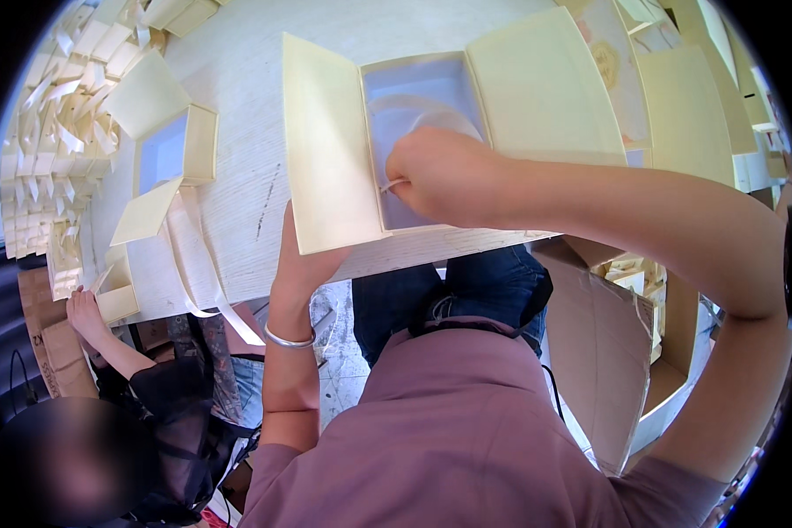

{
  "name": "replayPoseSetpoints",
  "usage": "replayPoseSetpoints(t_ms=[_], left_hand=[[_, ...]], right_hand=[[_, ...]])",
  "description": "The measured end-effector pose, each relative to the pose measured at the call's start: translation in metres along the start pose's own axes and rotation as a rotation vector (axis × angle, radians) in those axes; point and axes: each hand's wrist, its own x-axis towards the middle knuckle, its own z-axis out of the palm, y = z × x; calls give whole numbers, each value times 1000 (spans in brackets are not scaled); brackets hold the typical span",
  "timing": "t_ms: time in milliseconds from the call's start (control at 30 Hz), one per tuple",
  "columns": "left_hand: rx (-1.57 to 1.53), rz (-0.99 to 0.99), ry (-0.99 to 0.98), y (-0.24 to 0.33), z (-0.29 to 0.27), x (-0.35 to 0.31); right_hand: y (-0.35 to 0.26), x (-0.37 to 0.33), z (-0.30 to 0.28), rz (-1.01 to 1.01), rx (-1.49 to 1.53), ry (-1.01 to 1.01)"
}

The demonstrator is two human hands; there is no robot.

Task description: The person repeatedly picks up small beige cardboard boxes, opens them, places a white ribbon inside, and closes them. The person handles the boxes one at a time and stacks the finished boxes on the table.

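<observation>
A cream gift box (424, 62) lies on the table in front of me, its two lid flaps spread to the left and right. Its inside is pale bluish white. My right hand (440, 172) is closed over the inside of the box. From its curled fingers a thin end of white ribbon (396, 184) sticks out, and a blurred loop of the same ribbon shows just beyond the knuckles. My left hand (319, 264), below a silver bangle, reaches up under the near corner of the box's left flap, which hides its fingers.
Another opened cream box (201, 145) with long trailing ribbons (194, 255) stands to the left. Many ribboned boxes (62, 132) are stacked at far left. A co-worker's hand (84, 312) touches a small box there. More boxes crowd the right, above a cardboard carton (594, 343).
</observation>
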Motion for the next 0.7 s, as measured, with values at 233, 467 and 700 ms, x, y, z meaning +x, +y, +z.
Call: replayPoseSetpoints(t_ms=[233, 467, 700], left_hand=[[-38, -1, 14, 1, -1, -2], [-83, 13, 50, 5, 0, 1], [3, 59, 2, 7, 0, 5]], right_hand=[[1, 2, -1, 155, -7, -110], [-3, 0, 1, 80, -36, -111], [2, 9, -4, -3, 51, -139]])
